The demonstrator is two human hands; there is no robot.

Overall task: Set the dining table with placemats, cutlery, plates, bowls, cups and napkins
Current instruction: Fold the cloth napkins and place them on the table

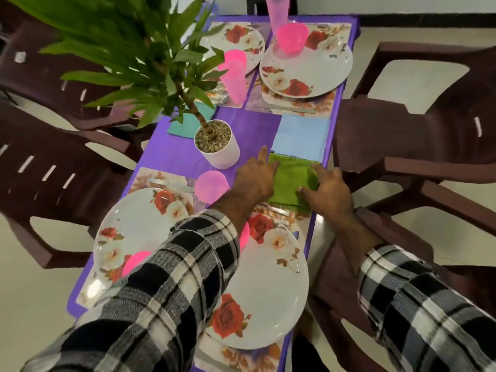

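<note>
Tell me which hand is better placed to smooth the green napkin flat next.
Probably the right hand: it rests on the green napkin with fingers spread across its near right part. The left hand sits at the left edge, forefinger pointing away, best for holding it steady.

Lying around the potted plant [217, 143]: four floral plates [306, 66], three folded napkins [301, 136], four pink cups [211, 186]. Two hands [255, 178] are touching the green napkin [292, 181].
</note>
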